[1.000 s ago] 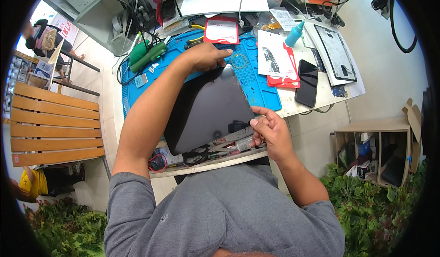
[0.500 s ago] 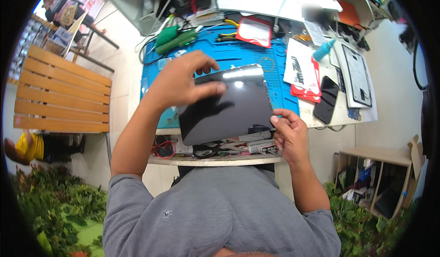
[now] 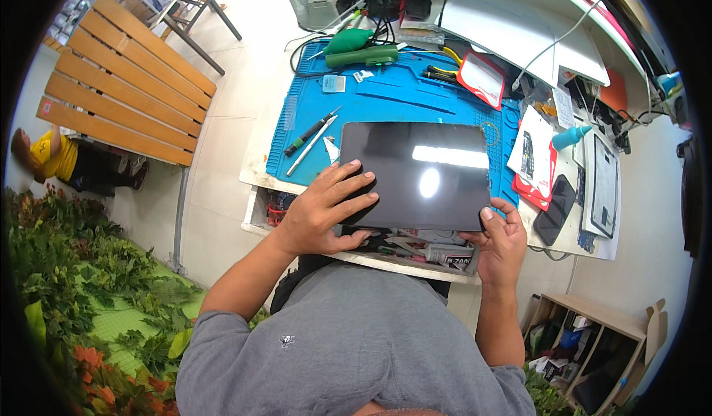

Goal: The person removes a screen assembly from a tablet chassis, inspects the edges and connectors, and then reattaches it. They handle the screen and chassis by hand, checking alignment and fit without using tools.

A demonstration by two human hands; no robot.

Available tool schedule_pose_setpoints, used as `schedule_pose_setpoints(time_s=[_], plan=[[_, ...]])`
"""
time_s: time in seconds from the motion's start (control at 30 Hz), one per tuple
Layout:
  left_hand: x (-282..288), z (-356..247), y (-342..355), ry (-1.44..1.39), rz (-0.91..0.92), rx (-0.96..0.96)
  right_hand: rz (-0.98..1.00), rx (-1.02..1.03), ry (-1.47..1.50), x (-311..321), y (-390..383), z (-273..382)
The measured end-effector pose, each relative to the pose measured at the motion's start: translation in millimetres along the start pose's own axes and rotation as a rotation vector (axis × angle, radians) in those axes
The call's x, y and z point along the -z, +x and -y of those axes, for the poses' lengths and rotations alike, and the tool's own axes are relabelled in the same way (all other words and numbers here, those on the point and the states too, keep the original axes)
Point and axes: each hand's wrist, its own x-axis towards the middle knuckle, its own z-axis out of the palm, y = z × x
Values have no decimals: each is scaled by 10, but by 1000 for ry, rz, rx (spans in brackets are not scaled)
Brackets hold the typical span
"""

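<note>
A dark tablet-sized screen (image 3: 415, 186) with bright reflections extends over the front edge of the blue mat (image 3: 408, 90). My left hand (image 3: 326, 205) rests on the screen's left side, fingers spread over the glass and thumb out at the near edge. My right hand (image 3: 500, 238) grips the lower right corner between thumb and fingers. Just left of the screen lie a green-and-black tool (image 3: 310, 130), a white stick (image 3: 310, 156) and a small white scrap (image 3: 331, 150).
Behind are a green blower (image 3: 348, 40), green handheld device (image 3: 362, 56) and pliers (image 3: 445, 71). Right are red-and-white cards (image 3: 534, 156), a teal bottle (image 3: 571, 136) and phone (image 3: 555, 208). An open drawer (image 3: 404, 249) holds tools. A person in yellow (image 3: 59, 156) is far left.
My left hand has come down from the screen's far edge onto its left side. The screen has turned straighter, and the view has shifted, showing the tools on the mat's left.
</note>
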Motion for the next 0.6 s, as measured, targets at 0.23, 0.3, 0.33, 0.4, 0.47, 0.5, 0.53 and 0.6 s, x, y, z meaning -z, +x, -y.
schedule_pose_setpoints(time_s=[0.23,0.3,0.33,0.4,0.47,0.5,0.53,0.6], plan=[[56,170,-58,-28,-160,-74,70,57,-17,-15,28,43],[93,223,3,48,-166,-106,99,53,-7,-3,39,62],[134,192,60,81,-163,-100,112,51,-2,-3,44,74],[179,264,117,116,-149,-135,99,52,-9,-25,55,110],[201,255,179,116,-158,-135,111,62,-22,-47,71,145],[182,272,203,111,-183,-153,126,75,-33,-49,81,171],[178,304,218,106,-208,-170,141,88,-45,-52,93,198],[206,353,247,98,-217,-193,137,112,-74,-89,119,261]])
